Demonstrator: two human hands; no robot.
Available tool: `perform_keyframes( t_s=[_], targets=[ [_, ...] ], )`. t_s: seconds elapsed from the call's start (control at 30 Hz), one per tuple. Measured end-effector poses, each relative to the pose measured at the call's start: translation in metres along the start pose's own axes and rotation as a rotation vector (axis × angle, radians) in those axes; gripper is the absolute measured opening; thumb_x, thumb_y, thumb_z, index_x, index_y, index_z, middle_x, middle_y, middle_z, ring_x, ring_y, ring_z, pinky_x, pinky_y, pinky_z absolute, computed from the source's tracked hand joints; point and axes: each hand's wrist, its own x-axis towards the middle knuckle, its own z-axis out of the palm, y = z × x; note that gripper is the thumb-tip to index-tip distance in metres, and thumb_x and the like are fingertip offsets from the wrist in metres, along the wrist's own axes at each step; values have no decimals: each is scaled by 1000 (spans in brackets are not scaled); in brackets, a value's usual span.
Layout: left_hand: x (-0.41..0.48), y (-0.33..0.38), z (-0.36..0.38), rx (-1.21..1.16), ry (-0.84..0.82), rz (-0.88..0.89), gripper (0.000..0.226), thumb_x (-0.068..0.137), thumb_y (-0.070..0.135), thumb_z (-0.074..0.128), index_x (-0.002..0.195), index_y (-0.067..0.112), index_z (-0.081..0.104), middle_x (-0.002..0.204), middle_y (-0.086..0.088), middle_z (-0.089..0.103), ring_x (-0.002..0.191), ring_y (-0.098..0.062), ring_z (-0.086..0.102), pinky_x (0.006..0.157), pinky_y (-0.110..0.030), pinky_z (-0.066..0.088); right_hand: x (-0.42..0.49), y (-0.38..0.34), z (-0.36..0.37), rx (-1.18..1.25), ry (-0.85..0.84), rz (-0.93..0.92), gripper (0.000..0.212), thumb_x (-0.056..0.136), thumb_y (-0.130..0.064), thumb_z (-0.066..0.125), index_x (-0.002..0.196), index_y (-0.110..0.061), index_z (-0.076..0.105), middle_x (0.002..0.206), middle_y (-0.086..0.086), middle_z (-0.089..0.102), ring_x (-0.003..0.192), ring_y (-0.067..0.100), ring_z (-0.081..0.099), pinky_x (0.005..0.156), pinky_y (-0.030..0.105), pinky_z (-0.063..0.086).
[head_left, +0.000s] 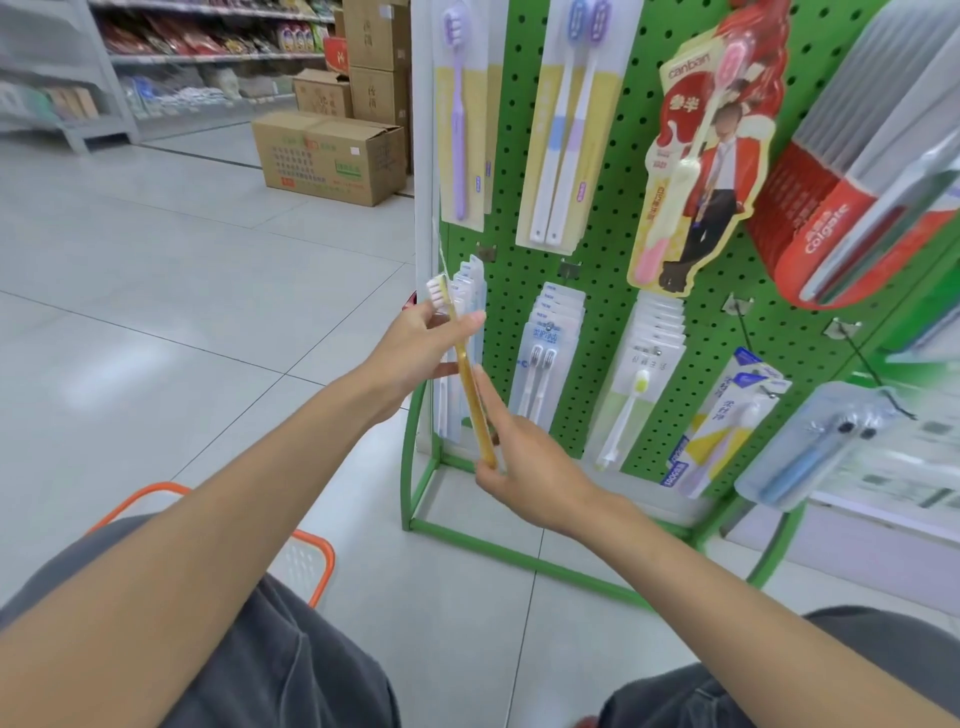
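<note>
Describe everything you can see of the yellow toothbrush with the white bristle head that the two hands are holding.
The yellow toothbrush has a long, slim handle of see-through golden plastic and a small head of white bristles with a pinkish tinge at its top end. It stands nearly upright, its top leaning left, in front of the left edge of the green pegboard rack. The left hand pinches it just below the head; the right hand holds the bottom end, forefinger laid along the handle.
</note>
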Motion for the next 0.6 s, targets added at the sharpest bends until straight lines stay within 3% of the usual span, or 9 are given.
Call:
perform_keyframes(
  t_s=[0.07, 0.13, 0.3, 0.43, 0.5, 0.6],
  targets=[
    [0, 1, -2, -70, 1, -1, 42, 98, 16, 59, 138, 19, 47, 114, -5, 67, 105, -20, 67, 80, -34, 59, 1, 3, 0, 164, -42, 39, 102, 89, -44, 63, 150, -42, -19, 116, 1, 58, 102, 19, 57, 91, 38, 49],
    [-1, 2, -3, -115, 6, 10, 43, 100, 6, 51, 140, 19, 43, 113, -4, 69, 96, -19, 69, 74, -35, 59, 1, 4, -1, 368, -68, 95, 106, 84, -54, 66, 151, -43, -16, 133, -6, 55, 118, 11, 53, 102, 32, 43],
    [-6, 1, 1, -169, -86, -56, 38, 99, -5, 45, 131, 13, 55, 119, -6, 69, 98, -21, 70, 76, -39, 59, 10, 6, -8, 448, 128, 171, 95, 87, -34, 70, 153, -39, 3, 115, -4, 59, 100, 11, 58, 91, 35, 50],
    [-10, 0, 8, -159, -162, -106, 38, 98, -4, 46, 130, 12, 57, 119, -5, 70, 103, -25, 69, 75, -41, 60, 14, 8, -25, 431, 165, 142, 70, 84, -20, 74, 137, -39, 32, 104, -13, 59, 93, 5, 57, 76, 24, 45],
    [-11, 0, 9, -160, -186, -110, 40, 97, -4, 47, 131, 15, 57, 119, -4, 70, 103, -26, 70, 74, -40, 60, 14, 9, -30, 411, 166, 119, 61, 82, -18, 75, 127, -40, 39, 106, -15, 58, 96, 3, 55, 75, 20, 43],
    [-12, 0, 7, -146, -207, -117, 42, 96, -4, 49, 132, 18, 56, 119, -4, 70, 102, -25, 70, 74, -40, 59, 18, 11, -33, 462, 221, 132, 51, 87, -18, 69, 130, -33, 47, 112, -10, 61, 98, 9, 57, 80, 24, 48]
  ],
)
